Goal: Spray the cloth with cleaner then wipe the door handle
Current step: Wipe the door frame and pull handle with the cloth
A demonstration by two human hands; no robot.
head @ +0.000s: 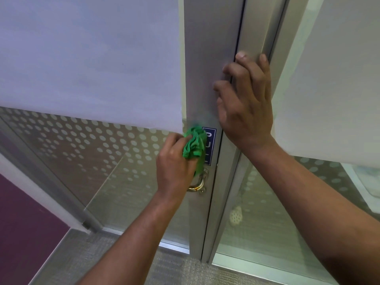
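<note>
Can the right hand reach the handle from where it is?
Probably yes. The right hand rests on the door edge above the handle, nothing blocking the way down, though the left hand and cloth already cover its top.

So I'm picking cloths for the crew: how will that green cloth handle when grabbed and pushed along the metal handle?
The green cloth looks soft and floppy: it sits crumpled in folds inside the left hand. It probably weighs little, since it bunches into one fist. It should mould around the door handle rather than slide stiffly.

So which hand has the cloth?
The left hand: its grip bunches the green cloth above the handle. The right hand rests empty on the door edge.
</note>
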